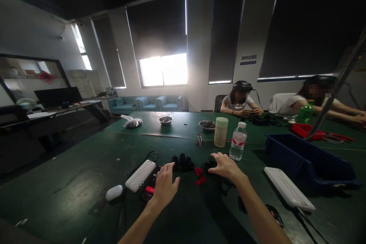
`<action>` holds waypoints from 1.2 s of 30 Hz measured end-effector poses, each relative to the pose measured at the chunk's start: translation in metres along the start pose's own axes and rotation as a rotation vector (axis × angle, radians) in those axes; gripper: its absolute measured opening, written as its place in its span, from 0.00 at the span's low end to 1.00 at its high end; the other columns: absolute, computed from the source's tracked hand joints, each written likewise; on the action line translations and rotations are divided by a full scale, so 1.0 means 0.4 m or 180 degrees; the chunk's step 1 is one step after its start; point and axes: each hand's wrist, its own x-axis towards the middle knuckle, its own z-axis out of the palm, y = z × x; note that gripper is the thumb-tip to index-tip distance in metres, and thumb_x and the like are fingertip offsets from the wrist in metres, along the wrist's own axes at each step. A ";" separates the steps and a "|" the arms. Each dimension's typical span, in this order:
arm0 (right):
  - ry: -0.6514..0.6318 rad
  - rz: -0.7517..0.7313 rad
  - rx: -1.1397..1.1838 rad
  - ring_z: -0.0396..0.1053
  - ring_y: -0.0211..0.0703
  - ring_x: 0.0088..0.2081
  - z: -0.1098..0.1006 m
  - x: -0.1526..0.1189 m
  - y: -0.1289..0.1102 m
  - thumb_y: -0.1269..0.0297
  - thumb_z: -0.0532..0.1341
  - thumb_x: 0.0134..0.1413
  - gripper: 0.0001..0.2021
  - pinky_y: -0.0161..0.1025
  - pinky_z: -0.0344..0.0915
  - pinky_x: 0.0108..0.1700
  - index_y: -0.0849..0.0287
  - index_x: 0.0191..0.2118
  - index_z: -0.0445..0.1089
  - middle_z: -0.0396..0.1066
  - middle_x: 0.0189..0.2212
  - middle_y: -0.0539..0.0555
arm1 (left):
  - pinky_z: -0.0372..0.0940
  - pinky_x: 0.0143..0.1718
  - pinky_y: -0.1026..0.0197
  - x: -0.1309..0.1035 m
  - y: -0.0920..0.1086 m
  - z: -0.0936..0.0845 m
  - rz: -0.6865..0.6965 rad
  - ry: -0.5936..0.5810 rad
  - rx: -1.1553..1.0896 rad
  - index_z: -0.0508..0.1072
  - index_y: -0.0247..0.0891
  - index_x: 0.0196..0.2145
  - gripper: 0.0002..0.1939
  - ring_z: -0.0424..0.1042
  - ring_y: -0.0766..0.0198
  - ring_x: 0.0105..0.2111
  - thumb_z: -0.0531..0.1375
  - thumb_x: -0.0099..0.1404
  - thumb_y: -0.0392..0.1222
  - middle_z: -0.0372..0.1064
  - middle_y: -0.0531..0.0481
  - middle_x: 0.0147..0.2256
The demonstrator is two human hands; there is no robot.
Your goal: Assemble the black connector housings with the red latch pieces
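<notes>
Left hand (166,185): fingers parted, released, near black parts (183,163) at centre. Right hand (224,166): cannot tell whether it grips the black piece (208,166). Red pieces (199,175) lie between. A careless rightward sweep could topple the bottle (238,144).

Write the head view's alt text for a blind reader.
A person's left hand and right hand are close to small black parts on a green table, red pieces between the hands. A phone lies by the left hand; a bottle stands beyond the right, a blue bin farther right.
</notes>
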 end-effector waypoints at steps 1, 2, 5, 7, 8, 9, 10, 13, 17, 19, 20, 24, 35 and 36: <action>-0.0072 0.0031 -0.0022 0.67 0.65 0.62 0.002 0.000 -0.001 0.55 0.71 0.50 0.35 0.51 0.66 0.58 0.58 0.63 0.70 0.69 0.62 0.66 | 0.60 0.64 0.45 0.018 -0.004 -0.005 -0.0018 -0.0070 0.0244 0.66 0.34 0.66 0.30 0.67 0.45 0.62 0.61 0.68 0.38 0.69 0.37 0.62; -0.0109 0.0047 -0.0035 0.68 0.65 0.62 0.005 0.000 -0.002 0.56 0.72 0.49 0.33 0.51 0.66 0.58 0.57 0.62 0.71 0.70 0.61 0.66 | 0.61 0.63 0.46 0.036 -0.005 -0.010 -0.0022 -0.0160 0.0452 0.65 0.34 0.67 0.32 0.67 0.45 0.62 0.61 0.67 0.38 0.69 0.36 0.62; -0.0119 0.0047 -0.0068 0.70 0.62 0.60 0.011 0.003 -0.001 0.59 0.70 0.51 0.26 0.49 0.66 0.56 0.57 0.57 0.74 0.73 0.58 0.64 | 0.62 0.62 0.46 0.081 0.007 -0.011 -0.0009 -0.0469 0.0866 0.66 0.35 0.67 0.31 0.68 0.44 0.61 0.63 0.67 0.38 0.69 0.36 0.62; -0.0094 0.0040 -0.0074 0.72 0.60 0.58 0.012 0.004 0.001 0.61 0.68 0.53 0.23 0.47 0.66 0.54 0.56 0.55 0.75 0.74 0.56 0.63 | 0.62 0.61 0.45 0.099 0.018 -0.003 0.0001 -0.0603 0.1055 0.70 0.34 0.63 0.28 0.69 0.43 0.59 0.63 0.66 0.38 0.71 0.35 0.59; -0.0078 0.0037 -0.0069 0.73 0.59 0.58 0.012 0.004 0.002 0.61 0.68 0.53 0.22 0.46 0.66 0.53 0.55 0.54 0.75 0.75 0.56 0.62 | 0.63 0.60 0.44 0.104 0.020 0.003 -0.0004 -0.0623 0.1128 0.72 0.34 0.61 0.25 0.70 0.43 0.58 0.63 0.66 0.38 0.72 0.35 0.58; -0.0066 0.0035 -0.0060 0.73 0.58 0.57 0.012 0.003 0.003 0.60 0.68 0.53 0.21 0.45 0.66 0.53 0.55 0.53 0.75 0.75 0.55 0.61 | 0.63 0.59 0.44 0.105 0.021 0.009 -0.0013 -0.0613 0.1177 0.73 0.34 0.59 0.23 0.70 0.43 0.58 0.63 0.67 0.37 0.73 0.35 0.57; -0.0055 0.0036 -0.0046 0.73 0.57 0.57 0.011 0.004 0.005 0.60 0.69 0.52 0.21 0.44 0.66 0.52 0.54 0.53 0.75 0.76 0.55 0.60 | 0.63 0.59 0.45 0.104 0.019 0.016 -0.0015 -0.0592 0.1200 0.73 0.34 0.59 0.22 0.71 0.44 0.57 0.62 0.67 0.37 0.73 0.36 0.56; -0.0031 0.0043 0.0002 0.74 0.55 0.56 0.014 0.008 0.008 0.59 0.71 0.51 0.22 0.42 0.66 0.51 0.54 0.53 0.75 0.76 0.54 0.59 | 0.63 0.58 0.46 0.092 0.006 0.033 0.0067 -0.0518 0.1161 0.73 0.36 0.59 0.20 0.72 0.46 0.56 0.59 0.70 0.36 0.75 0.38 0.55; -0.0014 0.0046 0.0044 0.74 0.55 0.55 0.022 0.015 0.009 0.58 0.72 0.49 0.24 0.42 0.67 0.50 0.55 0.52 0.74 0.76 0.53 0.58 | 0.62 0.57 0.46 0.077 -0.003 0.042 0.0219 -0.0437 0.1161 0.75 0.38 0.54 0.16 0.73 0.47 0.53 0.57 0.72 0.36 0.77 0.39 0.51; 0.0010 0.0017 0.0050 0.74 0.55 0.55 0.023 0.016 0.009 0.57 0.72 0.50 0.24 0.43 0.66 0.50 0.56 0.53 0.73 0.76 0.53 0.59 | 0.62 0.56 0.46 0.074 0.000 0.041 0.0267 -0.0390 0.1170 0.75 0.38 0.53 0.15 0.73 0.46 0.52 0.58 0.71 0.36 0.77 0.38 0.50; 0.0027 -0.0001 0.0053 0.73 0.55 0.55 0.022 0.016 0.009 0.57 0.72 0.51 0.24 0.43 0.66 0.50 0.56 0.53 0.73 0.75 0.54 0.60 | 0.62 0.55 0.45 0.073 0.002 0.040 0.0284 -0.0373 0.1164 0.75 0.37 0.53 0.14 0.73 0.45 0.52 0.59 0.71 0.36 0.77 0.38 0.50; 0.0100 -0.0033 0.0083 0.73 0.55 0.55 0.010 0.012 0.002 0.57 0.72 0.52 0.23 0.43 0.66 0.51 0.57 0.53 0.72 0.75 0.53 0.60 | 0.62 0.55 0.44 0.070 0.011 0.031 0.0261 -0.0327 0.0982 0.75 0.37 0.52 0.13 0.73 0.44 0.52 0.61 0.69 0.36 0.77 0.38 0.49; 0.0682 -0.0554 0.0273 0.76 0.60 0.54 0.038 -0.151 -0.065 0.53 0.66 0.60 0.28 0.45 0.70 0.49 0.57 0.62 0.65 0.75 0.55 0.63 | 0.66 0.56 0.49 0.025 0.029 -0.003 0.0550 -0.0212 -0.0614 0.76 0.40 0.50 0.17 0.73 0.52 0.51 0.65 0.64 0.31 0.77 0.45 0.48; 0.0666 -0.0592 0.0302 0.77 0.60 0.54 0.055 -0.176 -0.067 0.50 0.65 0.62 0.28 0.46 0.70 0.50 0.56 0.62 0.65 0.76 0.56 0.63 | 0.66 0.56 0.49 0.021 0.032 -0.003 0.0605 -0.0194 -0.0736 0.76 0.41 0.49 0.17 0.73 0.52 0.51 0.65 0.63 0.30 0.77 0.46 0.48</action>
